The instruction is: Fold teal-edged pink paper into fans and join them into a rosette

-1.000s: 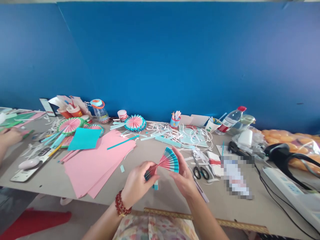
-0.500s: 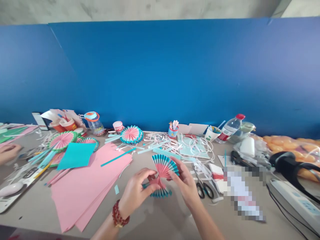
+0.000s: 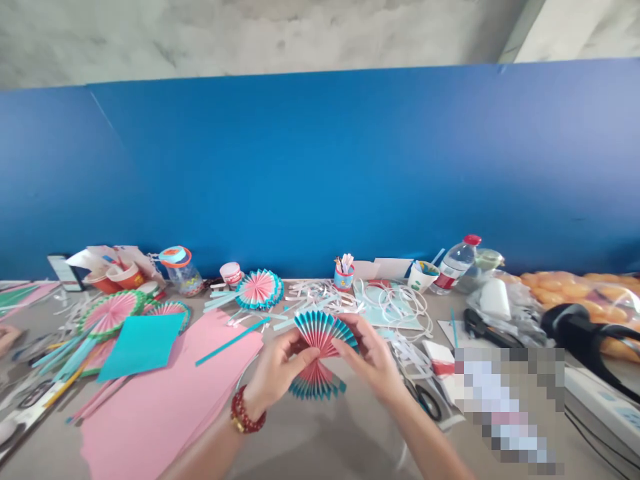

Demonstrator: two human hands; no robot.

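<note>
Both my hands hold a pleated paper fan (image 3: 320,333), pink with teal edges, above the table near its front. My left hand (image 3: 277,370), with a red bead bracelet at the wrist, pinches the fan's left side near the middle. My right hand (image 3: 369,360) grips its right side. The fan spreads into an upper half and a lower half (image 3: 316,383) around the pinched centre.
Pink paper sheets (image 3: 160,407) and a teal sheet (image 3: 143,337) lie left. Finished rosettes (image 3: 259,289) (image 3: 111,311), cups, a jar (image 3: 179,270), paper strips, scissors (image 3: 425,399), a water bottle (image 3: 454,264), a black device (image 3: 575,323) and a power strip (image 3: 607,407) crowd the table. Another person's hand (image 3: 6,335) shows at far left.
The fan has opened from one spread half into two halves, above and below the pinch. My view has tilted upward, so the wall top now shows.
</note>
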